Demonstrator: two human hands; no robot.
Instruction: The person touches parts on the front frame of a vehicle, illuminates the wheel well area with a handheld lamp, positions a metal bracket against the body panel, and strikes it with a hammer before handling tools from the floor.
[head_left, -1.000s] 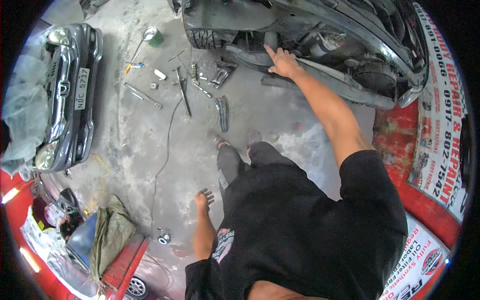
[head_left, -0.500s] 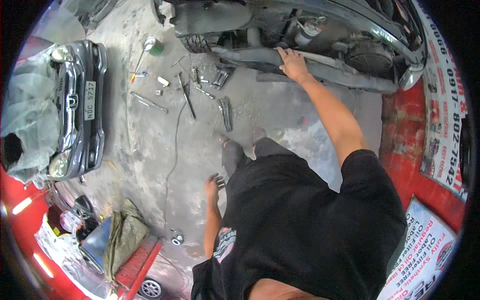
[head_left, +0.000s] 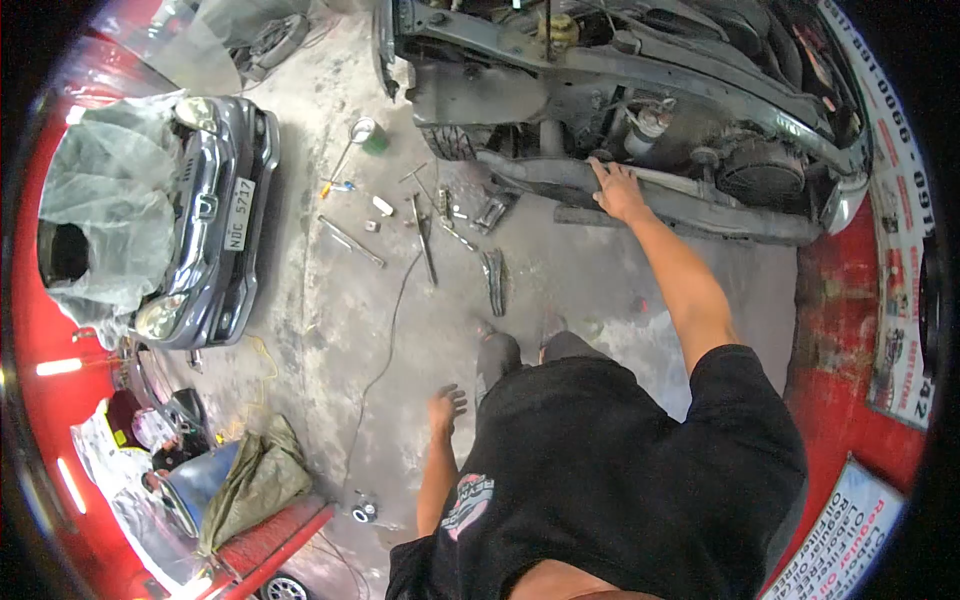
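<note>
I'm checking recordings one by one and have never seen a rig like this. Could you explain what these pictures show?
There is no robot: a person works bare-handed. One head-worn camera takes every picture, looking down past the black shirt. The right hand reaches forward and appears to rest on a long bar at the stripped front of a vehicle. The left hand hangs low, fingers apart, apparently holding nothing. On the floor lie a long metal tool and a white block, with a green can nearby. To the left is another car front, partly under translucent sheeting.
</note>
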